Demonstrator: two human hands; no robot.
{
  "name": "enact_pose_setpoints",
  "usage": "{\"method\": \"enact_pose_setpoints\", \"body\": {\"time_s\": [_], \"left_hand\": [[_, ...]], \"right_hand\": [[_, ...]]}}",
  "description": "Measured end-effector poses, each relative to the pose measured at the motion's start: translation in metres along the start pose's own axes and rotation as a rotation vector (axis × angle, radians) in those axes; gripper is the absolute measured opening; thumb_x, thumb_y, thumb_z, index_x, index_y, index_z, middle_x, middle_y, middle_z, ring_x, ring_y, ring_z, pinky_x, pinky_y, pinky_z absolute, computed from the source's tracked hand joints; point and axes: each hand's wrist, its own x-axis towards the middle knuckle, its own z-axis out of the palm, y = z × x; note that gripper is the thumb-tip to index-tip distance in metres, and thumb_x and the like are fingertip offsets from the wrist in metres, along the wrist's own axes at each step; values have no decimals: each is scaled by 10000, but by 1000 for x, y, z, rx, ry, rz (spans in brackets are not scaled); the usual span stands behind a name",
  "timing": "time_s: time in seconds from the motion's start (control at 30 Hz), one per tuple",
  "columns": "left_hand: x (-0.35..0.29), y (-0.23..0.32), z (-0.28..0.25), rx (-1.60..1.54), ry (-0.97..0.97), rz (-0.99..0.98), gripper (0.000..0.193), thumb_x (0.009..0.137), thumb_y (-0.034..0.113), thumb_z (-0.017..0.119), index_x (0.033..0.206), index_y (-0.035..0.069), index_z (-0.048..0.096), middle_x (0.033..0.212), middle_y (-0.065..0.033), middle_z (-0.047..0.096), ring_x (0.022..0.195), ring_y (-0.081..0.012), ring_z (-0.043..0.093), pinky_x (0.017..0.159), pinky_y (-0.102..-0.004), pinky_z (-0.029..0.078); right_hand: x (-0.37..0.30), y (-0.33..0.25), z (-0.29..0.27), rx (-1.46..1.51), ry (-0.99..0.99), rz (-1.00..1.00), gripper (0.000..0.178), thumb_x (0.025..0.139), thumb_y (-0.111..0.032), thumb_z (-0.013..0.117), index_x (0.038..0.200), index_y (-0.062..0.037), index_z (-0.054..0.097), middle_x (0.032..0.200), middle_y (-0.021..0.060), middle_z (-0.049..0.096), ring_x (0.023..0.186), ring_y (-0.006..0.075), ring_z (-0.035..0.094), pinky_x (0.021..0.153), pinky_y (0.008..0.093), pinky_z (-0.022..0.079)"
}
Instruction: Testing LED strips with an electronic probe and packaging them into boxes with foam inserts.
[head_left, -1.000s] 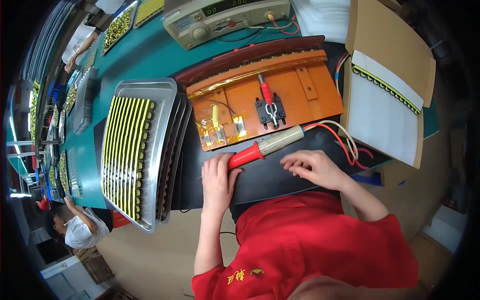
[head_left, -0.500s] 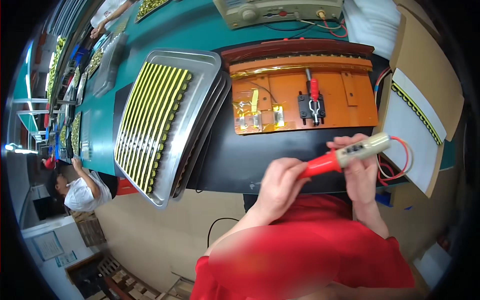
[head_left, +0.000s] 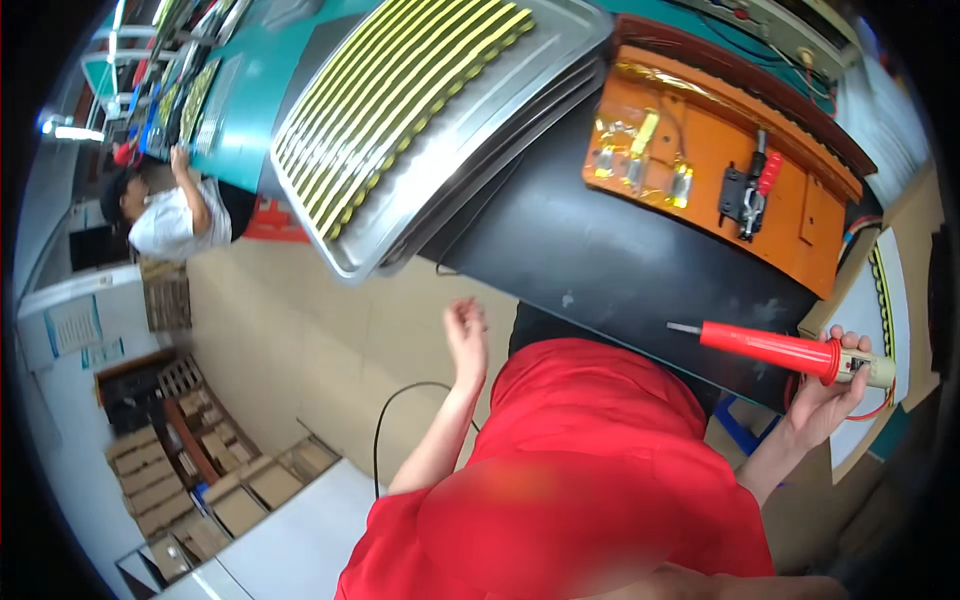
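Note:
My right hand (head_left: 822, 408) is closed around the beige handle of a red test probe (head_left: 765, 347), at the right near the bench's front edge. The probe's bare metal tip points left, and a thin wire leaves its back end. Over the floor, apart from the bench, my left hand (head_left: 466, 338) is raised with its fingers loosely bent and nothing visible in it. An orange fixture (head_left: 690, 125) with a red-handled toggle clamp (head_left: 748, 195) lies on the black mat (head_left: 640, 255), beyond the probe.
A stack of metal trays (head_left: 570, 45) stands at the left, the top one carrying several yellow-and-black strips (head_left: 400, 100). At the right a cardboard box (head_left: 925, 210) holds one such strip (head_left: 882, 290). Part of a bench instrument (head_left: 790, 35) shows behind. A co-worker (head_left: 165, 215) is at the far left.
My left hand has let go of the probe's red part and moved left over the floor. My right hand has carried the probe right and lower. The view has turned.

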Motion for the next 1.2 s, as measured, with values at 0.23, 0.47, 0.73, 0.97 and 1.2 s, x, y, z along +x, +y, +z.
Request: {"method": "enact_pose_setpoints", "body": {"time_s": [0.23,0.47,0.73,0.97,1.2], "left_hand": [[49,-84,50,108,-83,82,677,883,-1,612,1441,31,230,1039,-142,583,883,-193,611,803,-321,515],[99,-129,73,701,193,512,647,745,7,719,1292,-36,376,1171,-209,471,1025,-293,538,795,-341,502],[94,-142,47,626,-333,270,235,939,164,517,1049,-16,620,904,-296,628,900,-494,588,742,-516,485],[25,-138,-1,533,-377,277,211,955,213,560,993,18,632,894,-195,661,816,-421,608,723,-485,488],[20,-69,-3,530,-314,371,159,854,86,686,1003,46,648,911,-81,631,796,-249,575,692,-333,483]], "right_hand": [[15,4,35,-231,-82,-48,286,906,-166,584,1157,-51,508,1078,101,591,1132,307,542,1105,480,371],[24,-10,34,-56,31,-134,293,883,-114,623,1125,-6,498,1052,82,557,1083,273,561,1042,449,442],[43,23,76,-284,-83,-362,307,897,-174,631,1150,-74,489,962,80,567,1024,296,592,1019,521,414],[66,36,111,-205,-126,-364,247,929,-150,556,1150,-75,475,957,79,568,1015,285,602,993,489,439],[75,51,114,-253,-186,-397,228,927,-104,522,1147,-64,476,974,96,606,1027,309,624,977,475,453]]}}
